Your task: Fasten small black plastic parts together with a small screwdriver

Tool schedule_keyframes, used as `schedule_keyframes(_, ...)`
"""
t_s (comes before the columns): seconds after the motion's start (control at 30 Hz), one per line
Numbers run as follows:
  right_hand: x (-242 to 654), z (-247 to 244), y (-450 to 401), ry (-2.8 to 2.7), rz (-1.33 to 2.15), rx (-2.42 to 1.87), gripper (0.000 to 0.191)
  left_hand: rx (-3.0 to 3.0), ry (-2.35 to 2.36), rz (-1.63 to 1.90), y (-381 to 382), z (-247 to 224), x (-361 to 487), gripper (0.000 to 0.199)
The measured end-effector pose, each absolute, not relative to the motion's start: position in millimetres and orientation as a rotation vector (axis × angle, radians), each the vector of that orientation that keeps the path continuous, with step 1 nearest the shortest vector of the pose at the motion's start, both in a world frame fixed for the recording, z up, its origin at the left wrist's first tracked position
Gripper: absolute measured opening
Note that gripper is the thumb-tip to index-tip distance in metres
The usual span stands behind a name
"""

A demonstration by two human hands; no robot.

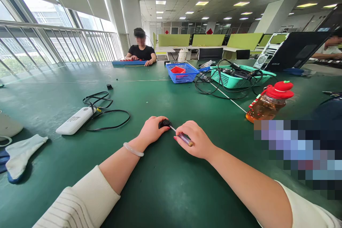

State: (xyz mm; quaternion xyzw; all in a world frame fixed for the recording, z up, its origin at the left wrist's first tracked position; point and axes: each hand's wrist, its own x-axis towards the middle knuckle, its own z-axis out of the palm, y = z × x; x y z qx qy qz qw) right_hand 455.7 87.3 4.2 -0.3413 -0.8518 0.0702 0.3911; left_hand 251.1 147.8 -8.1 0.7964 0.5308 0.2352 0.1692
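My left hand [153, 129] is closed around a small black part [165, 123] that rests on the green table; its exact kind is too small to make out, and the fingers cover some of it. In my right hand [194, 138] is a screwdriver [185, 138] with a purplish, see-through handle, pinched between thumb and fingers. The thin metal shaft points up and left, its tip at the black part. Whether the tip sits in a screw I cannot tell.
A white power bank [74, 121] with a black cable [109, 127] lies to the left, near a glove [25, 156]. A red-lidded bottle [267, 105] stands right. Behind are a blue basket [184, 77] and a green basket [232, 83] of cables. Across the table sits a person [141, 51].
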Motion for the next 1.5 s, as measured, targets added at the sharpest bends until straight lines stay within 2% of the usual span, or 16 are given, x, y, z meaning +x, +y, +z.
schedule_keyframes(0.2, 456.6, 3.2, 88.6, -2.205, 0.098, -0.775, 0.013, 2.286, 1.457, 0.668, 148.7, -8.8, 250.7, 0.029)
schedule_keyframes(0.67, 456.9, 0.8, 90.5, -2.112, 0.112, -0.851, 0.016, 2.303, 1.395, 0.661, 148.0, -8.4, 250.9, 0.029)
schedule_keyframes(0.87, 458.1, -0.3, 91.7, -1.939, 0.108, -0.901, 0.013, 2.308, 1.429, 0.656, 148.0, -8.3, 251.6, 0.038)
schedule_keyframes(1.27, 462.2, 0.2, 100.3, -1.678, 0.337, -1.243, 0.023, 2.350, 1.348, 0.589, 145.1, -4.8, 252.3, 0.039)
schedule_keyframes(1.5, 460.6, -0.3, 98.9, -1.714, 0.530, -1.204, 0.025, 2.386, 1.295, 0.586, 144.0, -4.8, 251.5, 0.042)
